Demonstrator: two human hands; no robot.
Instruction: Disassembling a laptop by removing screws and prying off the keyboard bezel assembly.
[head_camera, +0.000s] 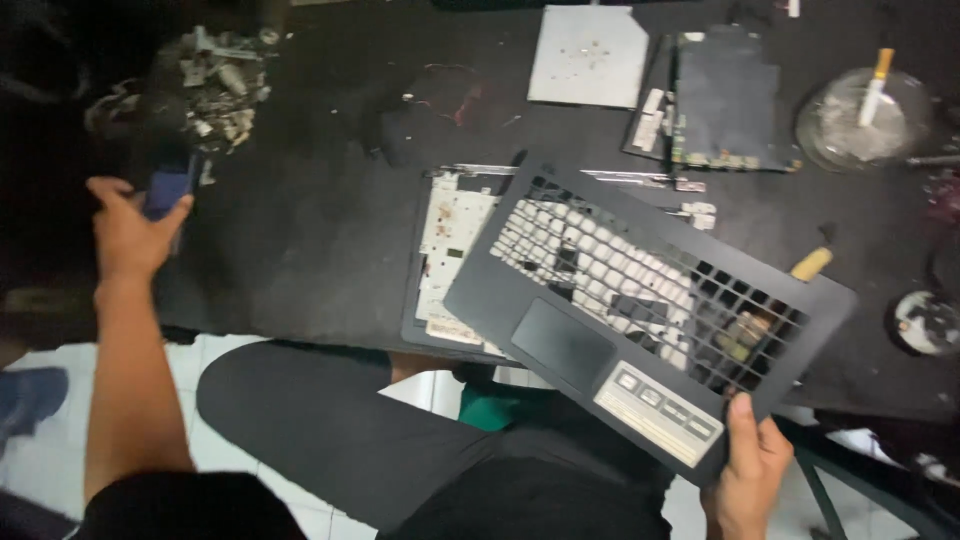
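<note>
Here: right hand (748, 470) pinches the near corner of a dark keyboard frame (650, 310), tilted clear above a stripped base (450, 260) on the surface (300, 230); left hand (130, 235), far left, grips a blue tool (168, 190) by scrap (215, 85).

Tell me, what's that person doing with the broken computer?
A person sits at a dark table. Their right hand holds up a laptop keyboard frame with empty key holes. Their left hand grips a small blue thing beside a pile of scrap bits. Another laptop part lies underneath.
</note>
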